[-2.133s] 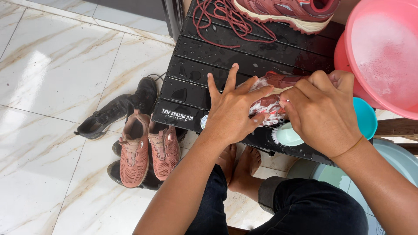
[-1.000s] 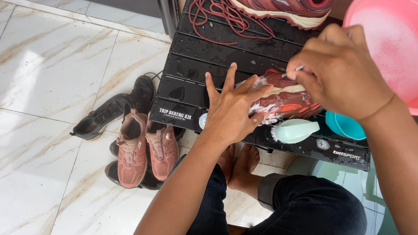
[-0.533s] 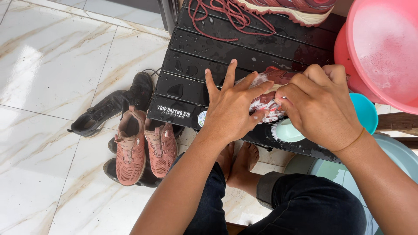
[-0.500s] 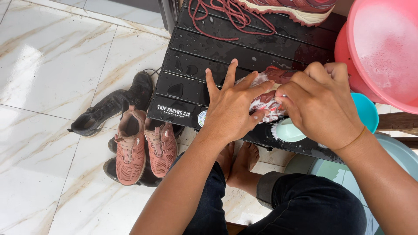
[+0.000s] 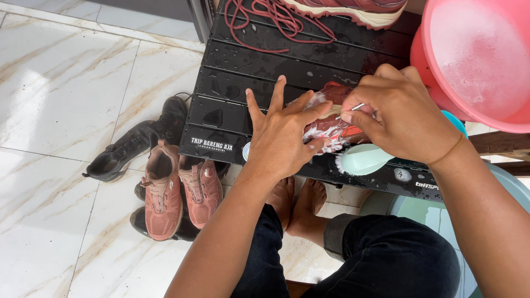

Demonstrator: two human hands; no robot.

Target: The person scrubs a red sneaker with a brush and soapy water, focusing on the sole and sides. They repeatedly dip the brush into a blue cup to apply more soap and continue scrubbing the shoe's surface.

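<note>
A dark red shoe (image 5: 331, 124) covered in white soap foam lies on a wet black slatted table (image 5: 265, 66). My left hand (image 5: 284, 135) presses on it from the left, fingers spread. My right hand (image 5: 400, 116) is closed around a small brush with a thin handle, held against the foamy shoe. A pale green brush body or scoop (image 5: 364, 159) lies just under my right hand.
A pink basin (image 5: 480, 55) of soapy water stands at the right. A second red shoe (image 5: 353, 8) and red laces (image 5: 265, 19) lie at the table's far edge. Pink shoes (image 5: 179, 190) and black shoes (image 5: 135, 143) sit on the marble floor at left.
My right hand rose away from the shoe, came back down onto it, and now sits slightly higher with the brush tip on the foam. My left hand has stayed put.
</note>
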